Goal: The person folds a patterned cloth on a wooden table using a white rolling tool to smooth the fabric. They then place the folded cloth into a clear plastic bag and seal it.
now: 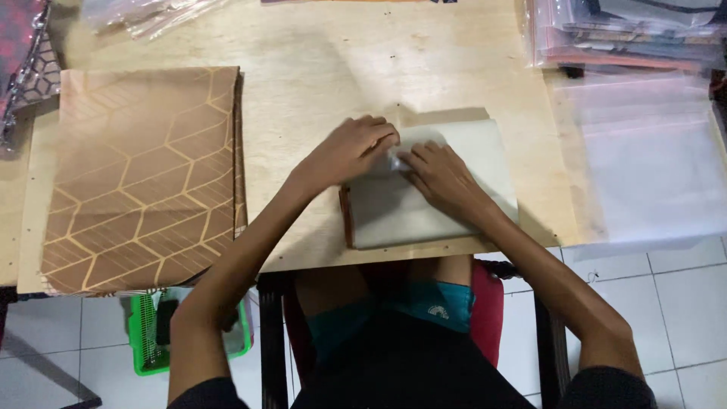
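A flat packet point(424, 204), grey-white on top with a brown edge showing at its left side, lies on the wooden table point(318, 60) near the front edge. My left hand point(350, 149) rests on its upper left part, fingers curled at the top flap. My right hand point(441, 178) presses on the packet's middle, fingertips meeting the left hand's at a small shiny strip point(395, 160). Both hands touch the packet together.
A stack of folded brown fabric with a gold hexagon pattern point(144, 174) lies at the left. Clear plastic bags point(651, 159) are spread at the right, with packed bundles point(628, 30) stacked behind them. A green basket point(155, 333) sits on the tiled floor below.
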